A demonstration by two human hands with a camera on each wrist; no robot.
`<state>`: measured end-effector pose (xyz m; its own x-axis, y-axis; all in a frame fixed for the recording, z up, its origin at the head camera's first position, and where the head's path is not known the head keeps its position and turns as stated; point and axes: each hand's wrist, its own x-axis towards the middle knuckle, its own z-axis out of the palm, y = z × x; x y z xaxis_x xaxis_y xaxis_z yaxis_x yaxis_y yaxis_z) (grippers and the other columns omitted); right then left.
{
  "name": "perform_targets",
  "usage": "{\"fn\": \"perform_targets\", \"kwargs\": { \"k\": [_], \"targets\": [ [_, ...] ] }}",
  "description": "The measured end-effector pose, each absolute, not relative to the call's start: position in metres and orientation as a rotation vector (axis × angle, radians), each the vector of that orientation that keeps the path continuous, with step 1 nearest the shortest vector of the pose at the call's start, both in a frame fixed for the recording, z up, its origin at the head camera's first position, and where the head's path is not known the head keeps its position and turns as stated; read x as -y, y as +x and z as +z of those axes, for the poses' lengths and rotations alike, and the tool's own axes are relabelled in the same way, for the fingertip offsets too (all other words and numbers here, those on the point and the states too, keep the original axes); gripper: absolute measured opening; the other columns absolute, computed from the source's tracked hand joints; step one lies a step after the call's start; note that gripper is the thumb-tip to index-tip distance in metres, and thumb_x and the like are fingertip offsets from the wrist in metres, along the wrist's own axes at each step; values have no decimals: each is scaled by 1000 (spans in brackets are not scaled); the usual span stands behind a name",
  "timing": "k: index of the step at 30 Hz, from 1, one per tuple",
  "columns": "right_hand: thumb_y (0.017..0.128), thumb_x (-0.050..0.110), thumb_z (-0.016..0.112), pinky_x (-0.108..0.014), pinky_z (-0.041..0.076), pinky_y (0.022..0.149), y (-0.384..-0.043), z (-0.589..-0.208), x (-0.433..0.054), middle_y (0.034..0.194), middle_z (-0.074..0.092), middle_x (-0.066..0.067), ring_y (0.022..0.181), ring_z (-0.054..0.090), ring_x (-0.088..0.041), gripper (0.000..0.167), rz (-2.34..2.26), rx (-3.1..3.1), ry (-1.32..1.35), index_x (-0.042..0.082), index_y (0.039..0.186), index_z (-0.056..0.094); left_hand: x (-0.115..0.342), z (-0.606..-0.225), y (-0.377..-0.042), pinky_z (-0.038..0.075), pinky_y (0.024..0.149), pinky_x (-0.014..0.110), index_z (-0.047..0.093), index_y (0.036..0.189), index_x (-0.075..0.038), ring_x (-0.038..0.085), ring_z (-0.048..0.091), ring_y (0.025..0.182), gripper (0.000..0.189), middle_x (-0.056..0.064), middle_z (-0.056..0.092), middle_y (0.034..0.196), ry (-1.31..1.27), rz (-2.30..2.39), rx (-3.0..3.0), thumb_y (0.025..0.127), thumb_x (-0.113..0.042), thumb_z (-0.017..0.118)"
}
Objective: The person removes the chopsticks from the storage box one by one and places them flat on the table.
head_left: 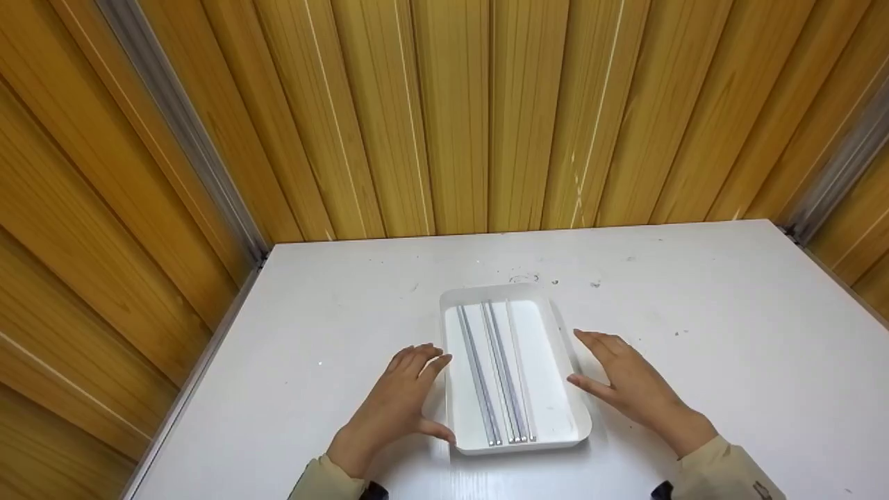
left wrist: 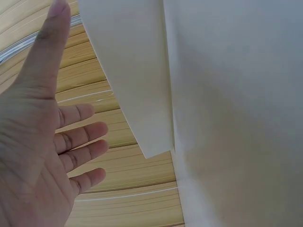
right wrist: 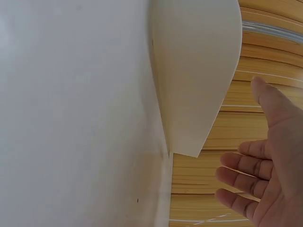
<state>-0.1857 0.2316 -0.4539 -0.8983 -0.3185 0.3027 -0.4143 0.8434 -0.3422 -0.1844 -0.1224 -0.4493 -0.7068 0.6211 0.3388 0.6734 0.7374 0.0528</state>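
A shallow white rectangular tray (head_left: 552,389) lies on the table. Inside it, several thin, straight, silvery or see-through sticks (head_left: 505,368) run lengthwise; their exact kind is unclear. At the tray's left side is my left hand (head_left: 396,403), thumb spread from the fingers, close to the rim; whether it touches I cannot tell. Beyond the right wall, my right hand (head_left: 632,382) faces the tray with its thumb spread and a small gap between. Both wrist views show the tray's outer wall (left wrist: 128,80) beside an empty palm with relaxed fingers.
The white table (head_left: 333,312) has small dark marks (head_left: 524,278) behind the tray. Yellow wood-patterned panels (head_left: 451,125) rise along the back and both sides, with grey metal posts (head_left: 187,132) at the corners.
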Motion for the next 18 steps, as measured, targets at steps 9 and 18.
{"fn": "perform_targets", "kwargs": {
  "k": [9,18],
  "targets": [
    [87,26,71,-46,53,95,-188,-455,-225,119,63,-9,114,59,-28,46,621,2667,570,4,126,58,119,-452,-188,42,109,40,55,128,-9,23,52,121,104,5,56,126,-1068,-251,2561,47,-71,74],
    [81,13,75,-35,58,80,-190,-452,-213,104,67,-4,97,62,-19,29,599,2537,656,5,108,66,120,-455,-189,45,105,36,61,118,-7,19,55,114,96,2,59,119,-1091,-228,2515,47,-71,73]
  ]
}}
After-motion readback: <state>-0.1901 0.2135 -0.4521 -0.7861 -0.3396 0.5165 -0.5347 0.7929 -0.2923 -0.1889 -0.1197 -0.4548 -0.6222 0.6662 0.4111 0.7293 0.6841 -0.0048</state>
